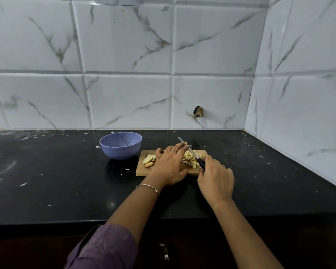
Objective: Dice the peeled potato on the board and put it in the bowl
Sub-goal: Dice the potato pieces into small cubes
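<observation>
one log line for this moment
phase: dicing | right hand: grips knife | left hand: presses potato pieces on board | bowl: no potato visible

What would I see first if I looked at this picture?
Two hands in the middle: the right hand holds a knife over a pile of potato bits on the board, and the left hand lies beside them. A purple bowl stands left of the board on the black counter.

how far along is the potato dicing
Done: a pile of pale diced potato pieces on the wooden cutting board. In hand: right hand holds the black-handled knife over it; left hand steadies. Left: uncut slices, and the purple bowl looks empty.
</observation>
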Action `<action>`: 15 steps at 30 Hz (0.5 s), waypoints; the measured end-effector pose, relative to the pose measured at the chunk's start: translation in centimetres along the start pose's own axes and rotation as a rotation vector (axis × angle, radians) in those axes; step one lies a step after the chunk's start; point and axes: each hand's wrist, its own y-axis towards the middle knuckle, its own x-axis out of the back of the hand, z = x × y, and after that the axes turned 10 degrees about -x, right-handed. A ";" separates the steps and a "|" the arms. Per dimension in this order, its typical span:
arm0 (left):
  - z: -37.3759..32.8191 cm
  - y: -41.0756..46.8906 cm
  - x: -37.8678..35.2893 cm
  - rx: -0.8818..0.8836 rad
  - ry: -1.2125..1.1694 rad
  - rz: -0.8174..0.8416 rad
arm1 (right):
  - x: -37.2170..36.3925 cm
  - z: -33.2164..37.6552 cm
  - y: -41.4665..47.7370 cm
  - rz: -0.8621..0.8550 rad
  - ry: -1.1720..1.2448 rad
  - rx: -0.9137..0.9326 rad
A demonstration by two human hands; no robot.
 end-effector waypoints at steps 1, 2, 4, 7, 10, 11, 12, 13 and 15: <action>-0.1 0.3 0.1 0.002 0.012 0.016 | 0.0 0.0 0.0 -0.001 -0.010 0.010; -0.1 0.5 0.2 0.001 0.027 0.028 | 0.0 0.0 0.0 -0.002 -0.020 0.022; -0.1 0.9 0.3 -0.014 0.061 0.036 | -0.1 0.0 0.0 0.001 -0.034 0.035; -0.2 1.4 0.2 -0.054 0.098 0.029 | -0.2 0.0 0.1 0.006 -0.033 0.025; -0.5 2.0 0.1 -0.074 0.107 0.065 | -0.3 0.0 0.1 0.014 -0.037 0.029; -0.6 2.2 0.0 -0.076 0.102 0.079 | -0.4 0.0 0.1 0.014 -0.039 0.029; -0.6 2.5 0.0 -0.075 0.092 0.085 | -0.5 0.0 0.1 0.011 -0.038 0.028; -0.6 2.7 0.0 -0.062 0.076 0.080 | -0.5 0.0 0.1 0.005 -0.035 0.026; -0.4 3.2 0.1 0.006 0.026 0.058 | -0.8 0.0 0.2 -0.006 -0.032 0.024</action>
